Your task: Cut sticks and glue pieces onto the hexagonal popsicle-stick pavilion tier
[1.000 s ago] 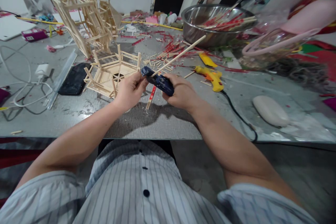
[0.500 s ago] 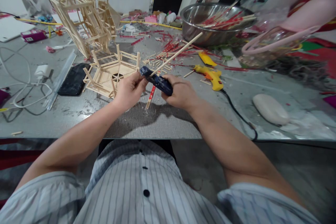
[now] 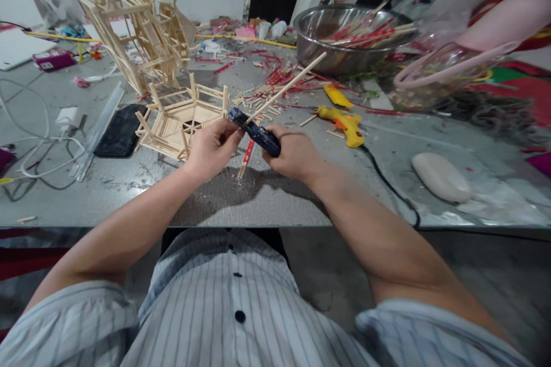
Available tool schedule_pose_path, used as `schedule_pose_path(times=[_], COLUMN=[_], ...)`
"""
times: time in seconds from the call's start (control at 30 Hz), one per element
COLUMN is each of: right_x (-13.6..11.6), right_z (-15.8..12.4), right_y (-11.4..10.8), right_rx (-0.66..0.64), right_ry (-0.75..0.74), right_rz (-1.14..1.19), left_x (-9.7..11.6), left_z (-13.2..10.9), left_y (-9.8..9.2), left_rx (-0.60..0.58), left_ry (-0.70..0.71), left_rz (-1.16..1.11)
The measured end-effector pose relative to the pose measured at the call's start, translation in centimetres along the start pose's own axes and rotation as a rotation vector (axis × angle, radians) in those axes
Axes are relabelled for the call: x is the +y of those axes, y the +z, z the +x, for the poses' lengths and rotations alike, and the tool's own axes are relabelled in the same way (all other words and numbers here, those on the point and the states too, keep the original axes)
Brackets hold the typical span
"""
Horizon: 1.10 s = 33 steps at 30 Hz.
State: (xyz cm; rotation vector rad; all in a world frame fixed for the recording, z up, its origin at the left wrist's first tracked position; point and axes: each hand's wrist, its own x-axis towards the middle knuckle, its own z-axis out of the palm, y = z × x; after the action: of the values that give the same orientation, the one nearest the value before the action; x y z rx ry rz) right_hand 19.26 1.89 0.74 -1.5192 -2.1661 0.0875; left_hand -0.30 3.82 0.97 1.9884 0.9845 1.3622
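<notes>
My left hand (image 3: 209,150) is closed, pinching the lower end of a plain wooden chopstick (image 3: 297,81), which slants up to the right. In my right hand (image 3: 297,153) is a dark blue cutter-like hand tool (image 3: 263,139), its far end near my left fingertips. The chopstick crosses the tool near that end; the jaws are too small to make out. Below the tool, chopsticks with red printed ends (image 3: 247,156) lie on the table. Partly behind my left hand sits a hexagonal frame of glued sticks (image 3: 166,136) with short upright posts.
A taller stick structure (image 3: 142,40) stands behind the frame. A phone (image 3: 119,131) lies at left. To the right are a yellow glue gun (image 3: 350,126) with its cord, a whitish mouse-shaped object (image 3: 441,176), and a steel bowl (image 3: 310,49) of chopsticks. Cut pieces (image 3: 262,97) litter the middle.
The view has shifted slightly. The tool and my right hand have moved a little toward the left; both hands keep their hold.
</notes>
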Motion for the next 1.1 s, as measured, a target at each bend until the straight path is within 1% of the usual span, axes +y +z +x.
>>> schedule_pose_path(times=[0.13,0.27,0.47,0.6,0.7,0.83,0.97,1.1], right_x=[-0.1,-0.1,-0.5,-0.2,0.4,0.8,0.8,1.0], right_z=[0.0,-0.1,0.1,0.3,0.4,0.3,0.2,0.2], right_y=[0.0,0.1,-0.1,-0.1,0.2,0.5,0.5,0.5], right_rx=[-0.017,0.009,-0.037,-0.043,-0.010,0.024,0.008,-0.010], right_ry=[0.009,-0.011,0.049,0.028,-0.021,-0.048,-0.046,-0.068], right_rz=[-0.024,-0.034,-0.064,-0.002,0.056,0.075,0.077,0.101], left_x=[-0.1,-0.2,0.0,0.4,0.6,0.8,1.0,1.2], left_z=[0.0,0.0,-0.1,-0.1,0.0,0.2,0.3,0.5], left_y=[0.1,0.1,-0.1,-0.2,-0.3,-0.5,-0.8,-0.9], left_rx=[0.012,0.004,0.001,0.004,-0.025,-0.088,-0.161,-0.241], left_ry=[-0.001,0.009,0.049,0.100,0.085,0.044,-0.006,-0.088], left_rz=[0.015,0.032,0.109,0.139,0.087,-0.018,-0.146,-0.297])
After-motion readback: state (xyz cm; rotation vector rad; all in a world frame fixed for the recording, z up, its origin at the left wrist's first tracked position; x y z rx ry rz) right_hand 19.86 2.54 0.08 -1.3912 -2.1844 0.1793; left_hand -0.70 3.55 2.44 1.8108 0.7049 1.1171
